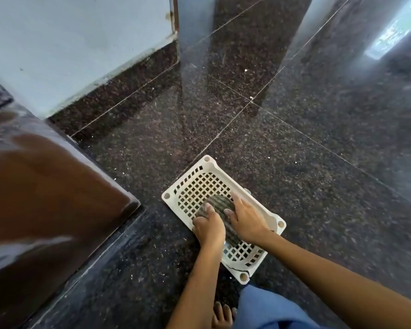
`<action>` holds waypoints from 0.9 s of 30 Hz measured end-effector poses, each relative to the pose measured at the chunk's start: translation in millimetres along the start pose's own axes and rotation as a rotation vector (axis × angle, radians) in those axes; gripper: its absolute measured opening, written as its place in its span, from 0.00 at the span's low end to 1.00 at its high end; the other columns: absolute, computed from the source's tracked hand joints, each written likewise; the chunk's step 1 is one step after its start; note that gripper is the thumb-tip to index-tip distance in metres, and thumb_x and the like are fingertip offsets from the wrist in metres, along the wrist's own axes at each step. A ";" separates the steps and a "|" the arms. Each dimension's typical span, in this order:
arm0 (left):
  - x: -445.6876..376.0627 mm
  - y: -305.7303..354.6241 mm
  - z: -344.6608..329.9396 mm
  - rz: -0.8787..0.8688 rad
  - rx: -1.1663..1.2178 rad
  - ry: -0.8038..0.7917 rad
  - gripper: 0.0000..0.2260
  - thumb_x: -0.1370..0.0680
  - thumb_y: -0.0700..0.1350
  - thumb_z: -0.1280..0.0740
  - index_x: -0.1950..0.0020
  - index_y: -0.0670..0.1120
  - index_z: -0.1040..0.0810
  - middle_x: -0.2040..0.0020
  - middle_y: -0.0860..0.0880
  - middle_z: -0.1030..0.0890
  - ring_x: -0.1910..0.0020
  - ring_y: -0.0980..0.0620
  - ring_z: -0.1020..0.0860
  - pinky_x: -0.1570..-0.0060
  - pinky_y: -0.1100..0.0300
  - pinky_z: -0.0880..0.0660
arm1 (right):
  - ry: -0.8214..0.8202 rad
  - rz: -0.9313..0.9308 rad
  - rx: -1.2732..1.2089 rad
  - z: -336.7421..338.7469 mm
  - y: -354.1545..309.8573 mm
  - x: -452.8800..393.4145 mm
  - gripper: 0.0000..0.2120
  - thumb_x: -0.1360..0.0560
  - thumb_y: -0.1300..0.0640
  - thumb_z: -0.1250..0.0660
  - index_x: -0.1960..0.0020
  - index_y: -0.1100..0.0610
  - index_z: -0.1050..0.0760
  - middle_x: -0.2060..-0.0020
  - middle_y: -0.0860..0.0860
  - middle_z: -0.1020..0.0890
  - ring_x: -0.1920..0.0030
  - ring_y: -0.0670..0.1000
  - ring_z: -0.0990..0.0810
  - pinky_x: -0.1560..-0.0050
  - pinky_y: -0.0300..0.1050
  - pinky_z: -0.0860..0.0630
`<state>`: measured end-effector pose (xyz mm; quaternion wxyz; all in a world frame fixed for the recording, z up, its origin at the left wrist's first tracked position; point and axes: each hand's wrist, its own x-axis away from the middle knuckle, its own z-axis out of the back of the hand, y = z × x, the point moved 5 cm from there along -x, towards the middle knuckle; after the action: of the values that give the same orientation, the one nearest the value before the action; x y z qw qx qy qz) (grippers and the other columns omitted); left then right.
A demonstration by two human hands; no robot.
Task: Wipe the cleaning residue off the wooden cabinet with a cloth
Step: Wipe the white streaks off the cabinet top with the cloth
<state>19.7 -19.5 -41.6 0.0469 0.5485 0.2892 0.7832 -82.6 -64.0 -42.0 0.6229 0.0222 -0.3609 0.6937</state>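
A grey striped cloth [220,205] lies inside a white perforated plastic basket [207,165] on the dark granite floor. My left hand [209,227] grips the cloth's near-left part with curled fingers. My right hand [246,219] holds its right side, thumb and fingers pressed into the fabric. The dark brown glossy wooden cabinet [45,186] fills the left of the view, well apart from both hands.
A pale blue wall [69,43] with a granite skirting stands behind the cabinet. A black granite strip [128,269] runs along the cabinet's base. My bare foot [222,315] and blue clothing [271,309] are at the bottom edge. Speckled floor stretches to the right.
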 end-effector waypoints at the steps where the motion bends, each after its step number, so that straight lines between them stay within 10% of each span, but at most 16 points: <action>1: -0.6 -1.7 -2.4 0.040 0.016 -0.008 0.25 0.20 0.54 0.43 0.32 0.36 0.36 0.34 0.36 0.30 0.37 0.38 0.29 0.39 0.48 0.29 | 0.017 -0.011 0.018 -1.3 1.7 0.4 0.27 0.18 0.50 0.46 0.24 0.59 0.49 0.27 0.57 0.36 0.29 0.54 0.37 0.32 0.45 0.40; 5: -5.2 -11.5 -9.3 0.167 0.146 -0.080 0.21 0.21 0.45 0.38 0.32 0.37 0.38 0.35 0.36 0.29 0.38 0.38 0.28 0.38 0.45 0.29 | 0.044 -0.070 0.009 -5.2 1.5 0.0 0.25 0.21 0.54 0.39 0.27 0.59 0.41 0.33 0.56 0.30 0.32 0.55 0.33 0.33 0.47 0.36; 8: -7.2 -13.7 -12.0 0.185 0.166 -0.124 0.16 0.22 0.41 0.37 0.36 0.35 0.31 0.40 0.36 0.24 0.44 0.38 0.23 0.43 0.45 0.25 | 0.076 -0.184 -0.130 -0.4 2.0 -4.4 0.05 0.26 0.57 0.33 0.51 0.57 0.24 0.56 0.52 0.21 0.52 0.51 0.23 0.56 0.40 0.28; 11: -3.5 -11.4 -11.9 0.167 0.184 -0.161 0.15 0.23 0.39 0.37 0.39 0.33 0.28 0.43 0.35 0.22 0.46 0.37 0.21 0.52 0.49 0.22 | 0.062 -0.278 -0.300 1.7 4.6 -4.3 0.13 0.27 0.58 0.33 0.70 0.54 0.29 0.72 0.48 0.25 0.71 0.43 0.27 0.74 0.33 0.34; 18: 13.5 20.9 6.5 0.105 0.350 -0.209 0.04 0.24 0.40 0.32 0.56 0.41 0.26 0.58 0.43 0.21 0.61 0.47 0.22 0.59 0.52 0.23 | 0.153 -0.360 -0.944 18.0 -17.7 4.5 0.07 0.31 0.55 0.29 0.64 0.57 0.24 0.64 0.55 0.19 0.58 0.57 0.18 0.55 0.56 0.19; 27: 68.6 92.8 68.9 -0.258 0.427 -0.280 0.09 0.25 0.42 0.32 0.47 0.44 0.26 0.52 0.44 0.19 0.55 0.49 0.19 0.60 0.55 0.22 | -0.009 -0.141 -1.381 67.0 -108.9 23.2 0.18 0.28 0.59 0.34 0.44 0.71 0.25 0.51 0.68 0.21 0.54 0.61 0.21 0.58 0.52 0.21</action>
<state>76.4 -41.9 78.2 0.0691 0.6076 0.5057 0.6086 -19.9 -83.7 70.2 0.5365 -0.3528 -0.7201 0.2628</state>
